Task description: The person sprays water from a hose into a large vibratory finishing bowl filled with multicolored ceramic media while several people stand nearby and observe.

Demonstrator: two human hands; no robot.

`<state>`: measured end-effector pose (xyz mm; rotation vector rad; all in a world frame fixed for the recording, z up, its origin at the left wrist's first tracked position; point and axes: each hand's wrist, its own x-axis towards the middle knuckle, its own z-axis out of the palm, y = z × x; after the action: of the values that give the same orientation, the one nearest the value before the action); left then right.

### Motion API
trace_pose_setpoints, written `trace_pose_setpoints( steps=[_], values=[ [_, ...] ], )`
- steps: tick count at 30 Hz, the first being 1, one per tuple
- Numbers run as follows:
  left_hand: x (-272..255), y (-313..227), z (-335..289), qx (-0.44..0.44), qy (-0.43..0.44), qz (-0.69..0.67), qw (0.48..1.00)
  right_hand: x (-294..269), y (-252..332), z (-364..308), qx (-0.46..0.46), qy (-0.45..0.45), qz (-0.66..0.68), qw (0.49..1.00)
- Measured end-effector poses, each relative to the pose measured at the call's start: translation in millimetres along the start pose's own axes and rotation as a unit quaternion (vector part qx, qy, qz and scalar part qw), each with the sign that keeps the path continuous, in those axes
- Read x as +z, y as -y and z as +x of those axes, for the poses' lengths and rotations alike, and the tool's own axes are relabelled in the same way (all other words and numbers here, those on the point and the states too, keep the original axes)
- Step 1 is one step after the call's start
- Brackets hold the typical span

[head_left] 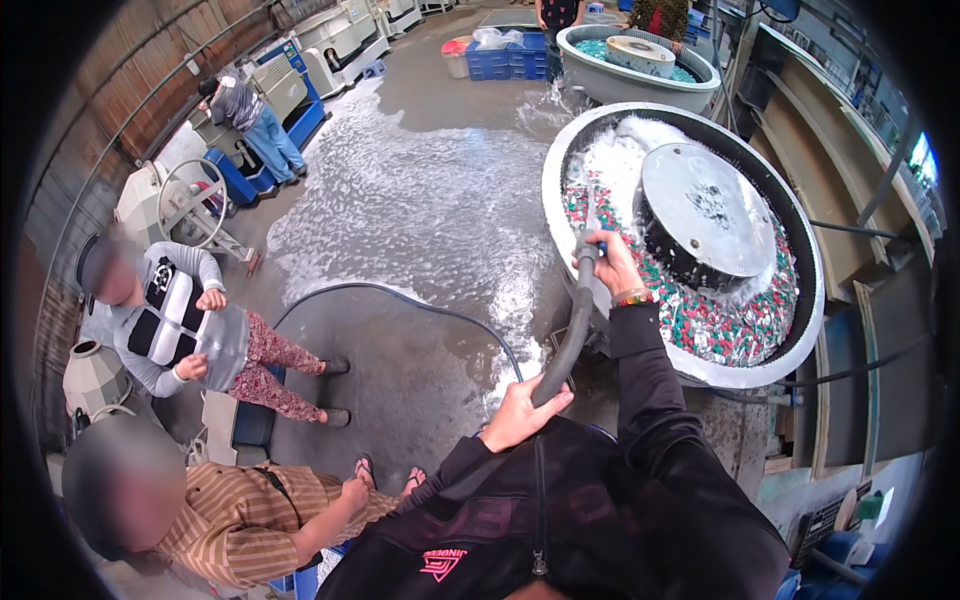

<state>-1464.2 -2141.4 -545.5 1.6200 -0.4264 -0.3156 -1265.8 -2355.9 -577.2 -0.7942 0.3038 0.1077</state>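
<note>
A thick dark grey hose point(571, 340) runs up from my body toward a large round tub point(690, 375). My right hand point(614, 262) is wrapped round the hose near its nozzle end, with a bit of blue showing by the fingers. Lower down, my left hand point(524, 414) grips the same hose. Water sprays from the nozzle into the tub's ring-shaped channel. Red, green and white small pieces point(725, 325) fill that channel, with white foam point(625, 160) over the far part. A round metal-topped hub point(705, 210) rises in the tub's middle.
Foamy water point(400, 200) covers much of the floor, and a thin dark hose point(400, 292) curves across it. Two people stand at left; another bends over a machine point(265, 110) farther off. A second tub point(640, 90) and blue crates point(500, 62) stand at the back. Wooden boards point(815, 150) line the right.
</note>
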Motion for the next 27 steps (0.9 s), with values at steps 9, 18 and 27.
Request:
trace_pose_setpoints(
  steps=[9,18,27],
  values=[
    [21,2,9,0.015,0.070,-0.035,0.997,-1,57,-31,-0.088,-0.002,-0.054,0.995],
    [6,-11,-5,-0.078,0.076,-0.021,0.994,-79,-9,-37,-0.368,0.179,-0.501,0.763],
    [25,0,-26,0.090,0.065,0.054,0.992,-74,19,-71,-0.006,-0.049,-0.049,0.998]
  ],
)
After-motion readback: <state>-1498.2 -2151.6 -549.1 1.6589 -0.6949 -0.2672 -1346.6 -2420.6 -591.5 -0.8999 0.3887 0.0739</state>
